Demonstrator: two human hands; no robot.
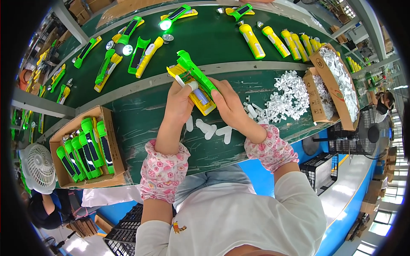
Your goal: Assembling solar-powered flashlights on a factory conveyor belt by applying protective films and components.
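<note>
Over the bench I hold an opened flashlight body, split into a yellow half point(206, 110) and a green half point(191, 67). My left hand point(177, 104) is closed around the yellow half, its thumb at a bluish cylinder, apparently a battery point(200, 96), inside. My right hand point(230, 102) grips the lower end of the green half, which is tilted over the yellow one. Wires show between the halves near the top; the fingers under the body are hidden. Just below the hands lie several white plastic pieces point(207, 129).
A heap of small white parts point(288, 96) lies right, beside cardboard boxes point(318, 100) of similar pieces. At left a cardboard box point(117, 147) holds several green flashlight pieces, near a white fan point(39, 167). Beyond a metal rail point(141, 83), yellow and green flashlights point(252, 40) line a green belt.
</note>
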